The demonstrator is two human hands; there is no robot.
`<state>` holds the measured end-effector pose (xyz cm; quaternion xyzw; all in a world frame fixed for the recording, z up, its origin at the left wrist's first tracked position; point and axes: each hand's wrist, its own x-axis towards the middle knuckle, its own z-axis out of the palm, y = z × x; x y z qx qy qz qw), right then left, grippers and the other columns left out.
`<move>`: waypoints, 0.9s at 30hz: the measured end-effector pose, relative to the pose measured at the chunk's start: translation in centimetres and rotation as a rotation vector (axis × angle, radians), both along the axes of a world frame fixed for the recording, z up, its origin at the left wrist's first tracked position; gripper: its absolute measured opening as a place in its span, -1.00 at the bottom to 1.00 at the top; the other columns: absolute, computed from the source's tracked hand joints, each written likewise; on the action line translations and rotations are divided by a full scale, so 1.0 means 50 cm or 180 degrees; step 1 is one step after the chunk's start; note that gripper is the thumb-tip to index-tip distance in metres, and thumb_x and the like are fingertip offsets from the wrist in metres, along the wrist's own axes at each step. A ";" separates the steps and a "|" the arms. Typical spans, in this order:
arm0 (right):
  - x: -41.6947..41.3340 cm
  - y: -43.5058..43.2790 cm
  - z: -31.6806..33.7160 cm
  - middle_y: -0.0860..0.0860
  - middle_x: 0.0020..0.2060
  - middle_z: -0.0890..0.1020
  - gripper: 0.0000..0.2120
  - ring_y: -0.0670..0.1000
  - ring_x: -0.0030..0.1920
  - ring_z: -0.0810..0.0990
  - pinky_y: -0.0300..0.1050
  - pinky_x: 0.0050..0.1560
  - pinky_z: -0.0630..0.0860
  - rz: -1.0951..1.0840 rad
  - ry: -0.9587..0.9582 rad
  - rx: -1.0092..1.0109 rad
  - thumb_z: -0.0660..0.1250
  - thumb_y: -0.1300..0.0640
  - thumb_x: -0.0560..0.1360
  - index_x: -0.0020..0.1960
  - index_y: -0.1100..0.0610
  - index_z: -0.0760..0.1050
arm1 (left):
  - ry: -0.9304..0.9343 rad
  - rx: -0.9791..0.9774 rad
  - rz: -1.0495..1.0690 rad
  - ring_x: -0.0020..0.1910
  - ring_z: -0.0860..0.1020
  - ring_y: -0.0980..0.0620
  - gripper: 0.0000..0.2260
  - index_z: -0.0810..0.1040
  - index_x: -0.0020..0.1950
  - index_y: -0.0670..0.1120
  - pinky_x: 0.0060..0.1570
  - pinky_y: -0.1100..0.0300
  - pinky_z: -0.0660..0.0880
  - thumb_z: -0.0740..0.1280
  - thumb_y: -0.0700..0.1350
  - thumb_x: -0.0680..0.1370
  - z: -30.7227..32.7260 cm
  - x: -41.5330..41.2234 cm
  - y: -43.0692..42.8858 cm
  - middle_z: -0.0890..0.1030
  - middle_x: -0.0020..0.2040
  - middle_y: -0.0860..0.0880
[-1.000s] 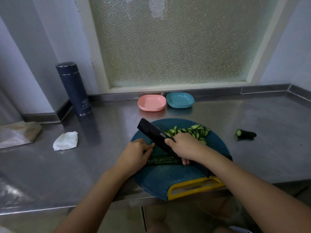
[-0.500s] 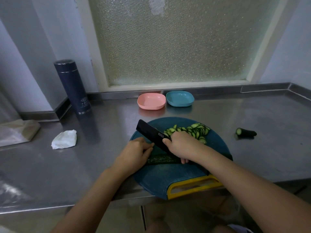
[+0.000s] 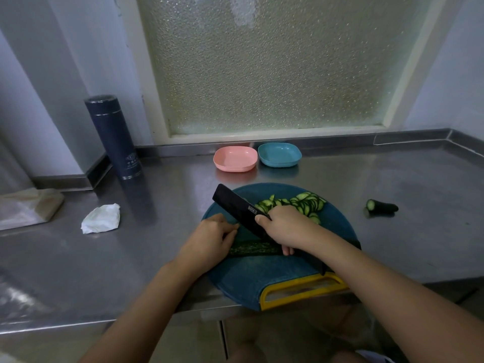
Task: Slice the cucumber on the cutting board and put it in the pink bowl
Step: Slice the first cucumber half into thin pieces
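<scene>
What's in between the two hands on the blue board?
The blade of the black knife, slanting over the cucumber. The right hand grips the knife; the left hand holds the cucumber down. The head view shows it.

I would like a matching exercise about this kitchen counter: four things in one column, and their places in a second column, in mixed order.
Things
1. pink plastic bowl
2. dark blue cylindrical flask
3. white crumpled tissue
4. green cucumber end piece

Places
A. on the steel counter, right of the round blue cutting board
B. standing upright near the left wall
C. beside the blue plastic bowl, below the window
D. lying left of the board, nearer the person than the flask

Pairs: 1-C, 2-B, 3-D, 4-A
</scene>
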<state>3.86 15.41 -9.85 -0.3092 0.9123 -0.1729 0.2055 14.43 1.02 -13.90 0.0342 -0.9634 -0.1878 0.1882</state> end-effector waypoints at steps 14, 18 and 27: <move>0.004 0.000 0.001 0.17 -0.48 0.58 -0.51 0.06 -0.55 0.54 -0.24 -0.53 0.40 0.0030 0.0062 -0.0021 0.00 -0.09 0.64 -0.04 0.30 0.48 | -0.0036 0.0009 -0.0054 -0.20 0.49 0.04 -0.79 0.63 0.12 -0.12 -0.19 0.33 0.31 0.24 -0.15 0.58 0.000 -0.004 -0.003 0.54 -0.12 -0.07; 0.003 0.002 0.000 0.22 -0.39 0.62 -0.51 0.08 -0.52 0.55 -0.22 -0.51 0.44 0.0022 0.0039 -0.0120 0.00 -0.09 0.64 -0.04 0.30 0.48 | -0.0233 -0.0044 0.0011 -0.11 0.51 0.00 -0.75 0.60 0.17 -0.11 -0.13 0.31 0.33 0.19 -0.10 0.60 0.006 -0.007 -0.002 0.54 -0.04 -0.08; 0.006 -0.001 0.002 0.15 -0.49 0.56 -0.55 0.05 -0.56 0.52 -0.23 -0.52 0.41 0.0016 0.0089 -0.0029 0.00 -0.09 0.63 -0.08 0.25 0.45 | -0.0520 -0.0192 0.0194 -0.04 0.50 -0.05 -0.71 0.55 0.18 -0.13 -0.01 0.15 0.41 0.10 -0.06 0.64 0.002 -0.012 0.017 0.50 0.01 -0.10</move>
